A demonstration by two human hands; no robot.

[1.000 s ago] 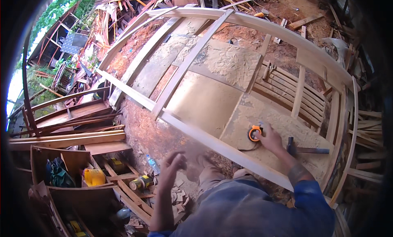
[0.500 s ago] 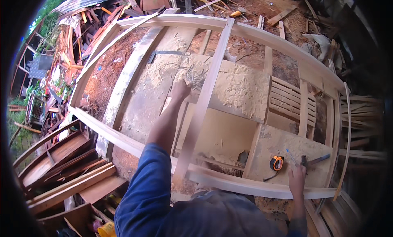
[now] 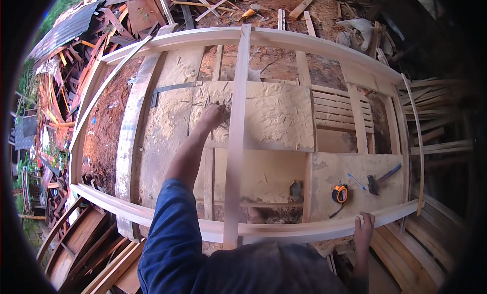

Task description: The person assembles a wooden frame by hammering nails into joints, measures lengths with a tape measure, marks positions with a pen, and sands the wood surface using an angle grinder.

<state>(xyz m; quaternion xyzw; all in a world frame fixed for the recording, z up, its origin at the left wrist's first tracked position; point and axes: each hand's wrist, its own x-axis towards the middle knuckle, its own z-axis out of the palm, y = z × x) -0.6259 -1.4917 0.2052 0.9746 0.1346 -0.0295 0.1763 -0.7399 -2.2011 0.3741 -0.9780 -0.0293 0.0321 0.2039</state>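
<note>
My left hand [image 3: 215, 111] reaches across the bench top, its fingers closed over a scatter of thin dark nails [image 3: 228, 102]. What those fingers hold is hidden. At the near side, my right hand [image 3: 364, 222] has its fingers curled over the front rail [image 3: 304, 230] of a large pale timber frame. Beyond that hand a hammer [image 3: 374, 185] lies on the dusty board, beside a blue pen [image 3: 356, 181] and an orange-and-black tape measure [image 3: 339, 194]. A crosspiece [image 3: 237, 121] of the frame runs front to back, just right of my left hand.
A dark metal square [image 3: 175, 87] lies beyond my left hand. The bench has an open recess [image 3: 269, 174] in the middle and a slatted part [image 3: 335, 108] at right. Scrap wood [image 3: 122, 27] heaps up at far left; planks [image 3: 411, 243] lie at near right.
My right hand has left the hammer and come back to the front rail. My left hand stays at the nails. The view has shifted, so the frame sits straighter.
</note>
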